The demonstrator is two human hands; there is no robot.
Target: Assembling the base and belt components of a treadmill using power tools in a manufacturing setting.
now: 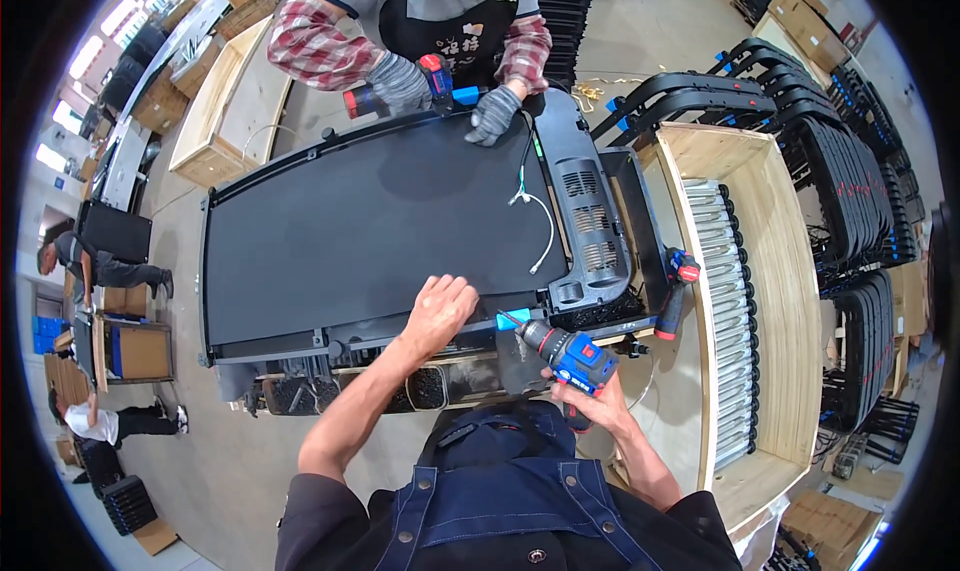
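Note:
My right hand (592, 403) is wrapped round the grip of a blue and black cordless drill (580, 359). Its bit points up and left, the tip beside a small light-blue block (513, 319) at the near edge of a treadmill. My left hand (440, 306) rests over the near edge of the black running belt (370, 221), its fingers curled; anything inside them is hidden. To the right of the belt sits the dark motor cover (590, 211) with slotted vents. A white and green cable (545, 221) lies on the belt beside it.
Across the treadmill a co-worker in grey gloves (492, 116) holds a red and blue power driver (437, 79). Another red and black driver (680, 281) stands by the motor end. On the right, a wooden crate (790, 301) holds rows of metal tubes; black frames (840, 171) are stacked beyond.

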